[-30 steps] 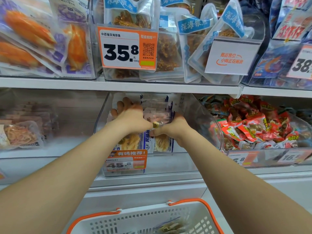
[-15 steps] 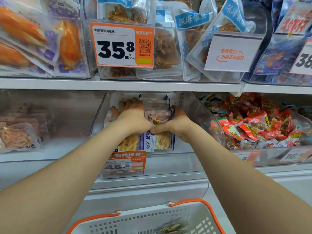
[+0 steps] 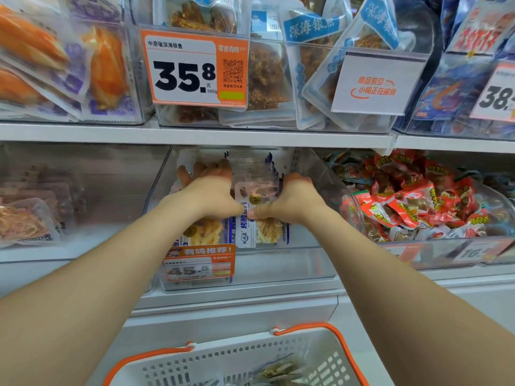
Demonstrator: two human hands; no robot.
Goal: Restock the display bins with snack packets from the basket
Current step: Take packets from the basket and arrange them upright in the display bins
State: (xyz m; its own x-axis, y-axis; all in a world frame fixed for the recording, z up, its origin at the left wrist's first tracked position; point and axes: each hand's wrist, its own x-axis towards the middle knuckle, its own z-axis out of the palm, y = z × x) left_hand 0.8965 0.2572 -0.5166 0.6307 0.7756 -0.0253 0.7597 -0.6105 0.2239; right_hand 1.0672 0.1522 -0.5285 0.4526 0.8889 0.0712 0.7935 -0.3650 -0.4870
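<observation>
Both arms reach into the clear display bin [image 3: 306, 263] on the lower shelf. My left hand [image 3: 207, 195] and my right hand [image 3: 289, 200] grip a stack of clear snack packets [image 3: 257, 188] from either side, thumbs almost touching at the front. The packets stand upright, with blue-edged labels and pale dried fish showing below the hands. More of the same packets [image 3: 206, 235] sit in the bin's left half. The white basket [image 3: 223, 363] with orange handles is at the bottom, holding at least one packet [image 3: 281, 370].
A 45.8 price tag [image 3: 199, 264] hangs on the bin's front. To the right is a bin of red snack packets [image 3: 412, 204]; to the left, a bin with few packets [image 3: 25, 221]. The upper shelf [image 3: 195, 135] overhangs close above my hands.
The hands stay on the packet stack in the bin, shifted slightly. The view has drifted a little, and the fingers of my left hand have closed more onto the stack.
</observation>
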